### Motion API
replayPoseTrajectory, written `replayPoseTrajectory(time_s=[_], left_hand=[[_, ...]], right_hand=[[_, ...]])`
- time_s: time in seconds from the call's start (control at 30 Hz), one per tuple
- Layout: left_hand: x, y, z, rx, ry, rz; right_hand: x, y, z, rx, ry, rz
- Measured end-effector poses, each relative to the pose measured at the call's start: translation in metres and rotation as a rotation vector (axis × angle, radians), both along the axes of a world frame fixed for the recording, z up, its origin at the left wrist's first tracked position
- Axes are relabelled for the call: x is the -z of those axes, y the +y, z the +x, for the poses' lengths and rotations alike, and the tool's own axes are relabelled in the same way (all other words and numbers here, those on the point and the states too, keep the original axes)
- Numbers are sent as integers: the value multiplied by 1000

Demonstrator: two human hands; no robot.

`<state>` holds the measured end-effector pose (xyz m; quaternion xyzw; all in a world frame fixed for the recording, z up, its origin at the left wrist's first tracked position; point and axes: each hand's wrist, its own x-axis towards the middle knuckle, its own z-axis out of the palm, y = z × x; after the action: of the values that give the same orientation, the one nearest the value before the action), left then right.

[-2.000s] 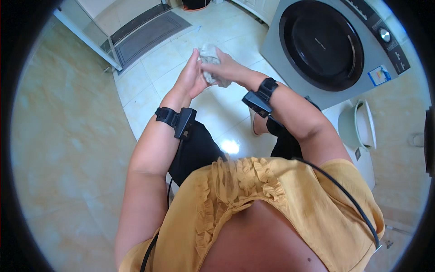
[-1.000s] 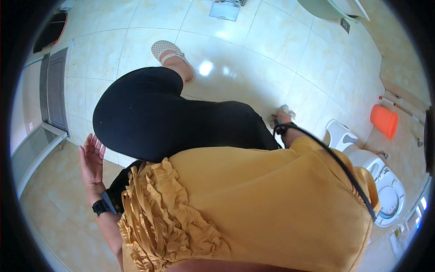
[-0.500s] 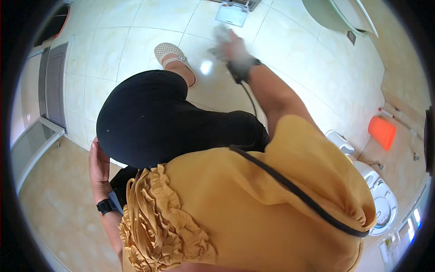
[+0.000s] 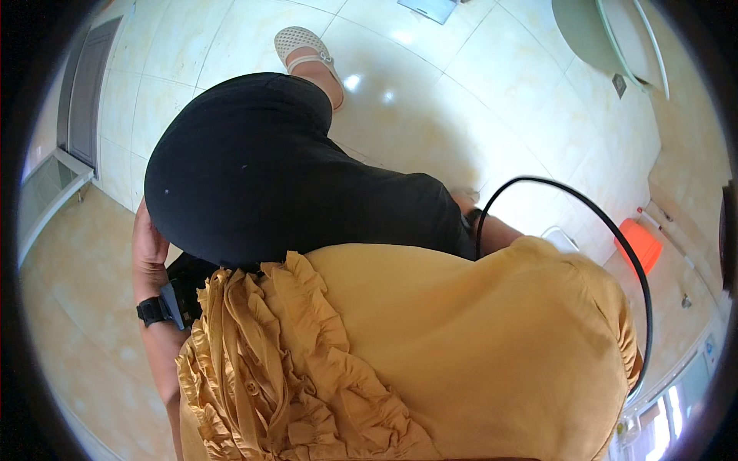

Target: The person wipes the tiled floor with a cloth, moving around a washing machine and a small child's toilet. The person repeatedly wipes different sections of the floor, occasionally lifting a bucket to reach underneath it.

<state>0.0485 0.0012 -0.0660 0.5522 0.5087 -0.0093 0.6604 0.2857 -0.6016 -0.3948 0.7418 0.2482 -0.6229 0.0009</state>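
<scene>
My left hand rests against the side of my black trousers, its fingers hidden behind the cloth. A black strap with a dark box goes around that wrist. Only a small part of my right hand shows past the trouser leg, low over the tiles. Its fingers, and anything in them, are hidden. From a dark band at the right wrist, a black cable loops out beside my mustard ruffled top. One beige perforated clog is on my foot on the floor.
Pale glossy tiles cover the floor. A flat glass-like plate lies at the far edge. At the far right stands a pale green rounded object. An orange bin is at the right, a grey door at the left.
My right hand has drawn back from the far floor to beside my leg; the blurred greyish-white thing at it is now out of sight. The cable has swung outward, and the view has shifted.
</scene>
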Motion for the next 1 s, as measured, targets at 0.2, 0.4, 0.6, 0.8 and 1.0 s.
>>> replayPoseTrajectory(time_s=[0.2,0.4,0.6,0.8,1.0], left_hand=[[-25,-10,20,123,-68,16],[-63,-16,42,213,-70,81],[-83,-12,60,200,-101,99],[-92,0,82,206,-103,79],[-101,26,88,203,-104,46]], right_hand=[[64,62,33,-280,-59,-263],[23,85,71,-217,-399,-203],[-36,204,137,-367,-508,-48],[-25,330,196,-17,-574,107],[-43,446,237,577,-459,406]])
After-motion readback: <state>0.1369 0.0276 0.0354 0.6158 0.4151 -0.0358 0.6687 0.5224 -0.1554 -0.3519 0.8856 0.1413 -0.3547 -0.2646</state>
